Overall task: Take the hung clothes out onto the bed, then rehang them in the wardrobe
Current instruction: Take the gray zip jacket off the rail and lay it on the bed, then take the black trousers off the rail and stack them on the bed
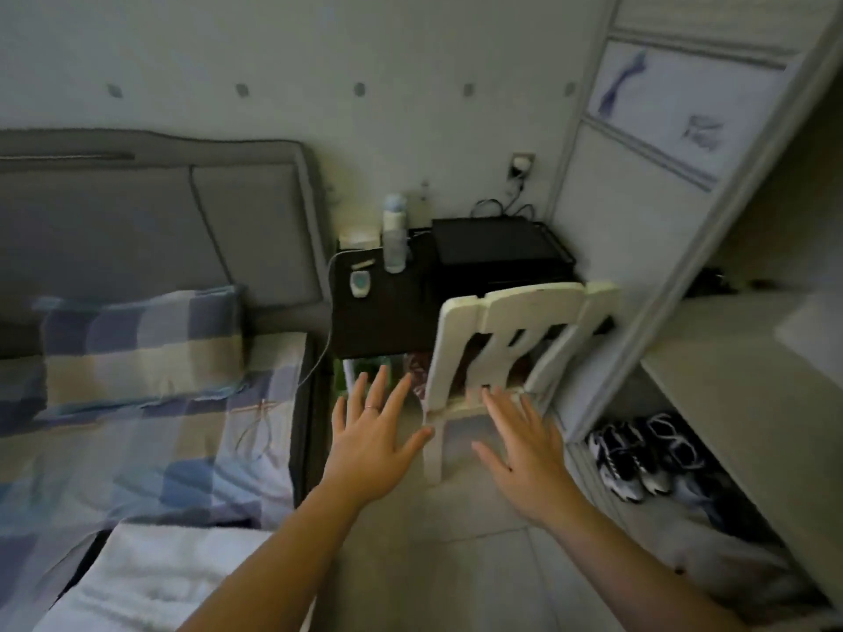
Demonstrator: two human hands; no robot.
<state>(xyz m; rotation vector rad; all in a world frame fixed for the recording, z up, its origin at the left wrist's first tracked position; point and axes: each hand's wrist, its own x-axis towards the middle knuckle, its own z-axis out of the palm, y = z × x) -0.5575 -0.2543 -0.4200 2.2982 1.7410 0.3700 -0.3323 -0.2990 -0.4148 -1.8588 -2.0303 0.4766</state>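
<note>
Left hand [372, 442] and right hand [524, 453] both spread wide, fingers straight, gripping nothing, held out over the floor just in front of a white plastic chair [515, 321]. To the left, the bed [137, 449] with a checked sheet, a pillow [137, 339] by the headboard and a folded white cloth [159, 577] at the near edge. To the right, the open wardrobe [739, 367], with trainers [638, 453] on its floor.

No text, label or number can be read anywhere.
</note>
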